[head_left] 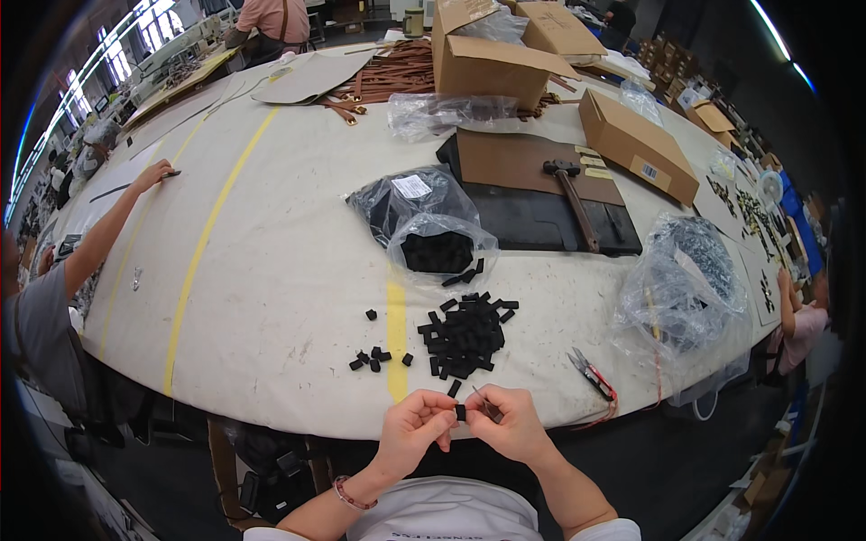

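While loose black pieces crowd a cream-covered worktable (289, 298), a worker bends to close handwork at its near edge, a small black piece (461, 413) held between the two hands, just short of the six o'clock rim. The left hand (417, 433) pinches the piece between thumb and fingertips; the right hand (510, 428) pinches a thin metal tool (478, 394), slanted beside it. Whether the tool's tip touches the piece is too small to tell from this height. Good work here likely depends on a firm left grip near the piece's end, fingertips out of the tip's line, and light, straight pressure from the right so the little block does not twist. From the held piece, the main pile (465, 334) spreads at twelve o'clock, an open plastic bag (437, 225) of similar pieces beyond it; a small loose cluster (371, 359) sits at ten. Red-handled snips (595, 377) lie between two and three, apart from the right hand, a sensible berth that leaves elbow room. Resting both wrists evenly would probably steady the fine motion.
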Demonstrator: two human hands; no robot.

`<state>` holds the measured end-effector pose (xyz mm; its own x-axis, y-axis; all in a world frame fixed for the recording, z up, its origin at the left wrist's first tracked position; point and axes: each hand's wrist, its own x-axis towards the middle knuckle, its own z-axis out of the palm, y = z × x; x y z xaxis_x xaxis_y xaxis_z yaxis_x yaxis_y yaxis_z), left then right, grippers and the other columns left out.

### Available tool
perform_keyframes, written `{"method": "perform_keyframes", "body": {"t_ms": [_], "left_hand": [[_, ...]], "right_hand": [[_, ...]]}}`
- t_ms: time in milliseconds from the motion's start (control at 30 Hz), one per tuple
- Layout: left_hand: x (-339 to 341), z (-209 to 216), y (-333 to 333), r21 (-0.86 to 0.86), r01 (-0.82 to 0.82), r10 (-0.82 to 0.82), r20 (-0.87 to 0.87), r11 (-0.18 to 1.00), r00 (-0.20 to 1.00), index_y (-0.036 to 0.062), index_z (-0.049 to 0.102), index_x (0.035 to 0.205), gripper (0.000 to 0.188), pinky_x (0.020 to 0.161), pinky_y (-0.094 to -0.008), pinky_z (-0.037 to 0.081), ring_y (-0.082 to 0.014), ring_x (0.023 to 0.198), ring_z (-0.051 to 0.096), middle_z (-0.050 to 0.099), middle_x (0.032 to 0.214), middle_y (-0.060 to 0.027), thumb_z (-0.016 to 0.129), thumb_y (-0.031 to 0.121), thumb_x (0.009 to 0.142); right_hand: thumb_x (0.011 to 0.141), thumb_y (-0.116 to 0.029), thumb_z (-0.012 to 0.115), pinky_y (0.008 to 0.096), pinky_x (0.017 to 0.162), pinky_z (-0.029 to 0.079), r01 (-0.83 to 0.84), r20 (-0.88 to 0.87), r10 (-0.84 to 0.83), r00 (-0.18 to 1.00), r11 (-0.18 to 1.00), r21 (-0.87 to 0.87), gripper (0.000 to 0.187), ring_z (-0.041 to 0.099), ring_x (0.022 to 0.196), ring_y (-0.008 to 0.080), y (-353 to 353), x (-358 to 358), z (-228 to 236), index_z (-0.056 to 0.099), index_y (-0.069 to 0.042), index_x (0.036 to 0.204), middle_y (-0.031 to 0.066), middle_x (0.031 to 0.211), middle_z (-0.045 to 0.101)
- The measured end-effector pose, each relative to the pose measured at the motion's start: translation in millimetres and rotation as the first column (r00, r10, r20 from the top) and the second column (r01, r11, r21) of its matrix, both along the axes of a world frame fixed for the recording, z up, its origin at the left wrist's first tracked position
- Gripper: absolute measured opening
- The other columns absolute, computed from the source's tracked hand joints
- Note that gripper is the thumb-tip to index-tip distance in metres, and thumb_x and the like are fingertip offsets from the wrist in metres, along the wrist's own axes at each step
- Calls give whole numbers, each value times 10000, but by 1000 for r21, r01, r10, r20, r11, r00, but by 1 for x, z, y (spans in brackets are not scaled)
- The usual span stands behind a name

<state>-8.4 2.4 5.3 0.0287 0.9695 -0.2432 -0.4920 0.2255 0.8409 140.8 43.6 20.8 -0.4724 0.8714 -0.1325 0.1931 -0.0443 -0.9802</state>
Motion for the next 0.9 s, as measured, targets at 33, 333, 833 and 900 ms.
{"method": "perform_keyframes", "body": {"t_ms": [33,333,833,900], "left_hand": [[2,-2,-3,1,-2,2,-1,1000,1000,-42,519,821,40,433,-191,417,-84,481,496,555,639,-74,512,-11,798],[3,-11,-4,681,261,525,-708,684,473,-6,509,733,96,371,-230,376,-66,410,461,512,537,-47,595,-28,696],[-6,-3,-2,-131,241,-193,302,962,934,-8,463,833,85,383,-231,395,-105,417,464,497,600,-51,514,57,811],[-7,-4,-3,-112,257,-211,313,960,926,-8,458,844,81,393,-233,403,-105,427,471,498,609,-51,505,51,815]], "right_hand": [[717,-29,540,178,431,317,83,-13,-83,996,997,-6,63,385,495,18,-1,-2,1,526,32,720,-6,541,469],[703,1,548,160,429,318,101,70,-111,991,987,122,31,406,488,5,-5,-3,-3,534,26,713,-18,578,505],[574,21,583,270,389,403,77,70,-184,980,686,723,136,506,440,198,-12,-11,-9,514,-21,684,77,583,515],[575,24,581,269,389,403,84,61,-180,982,697,712,137,506,439,197,-12,-11,-9,516,-20,687,78,583,516]]}}
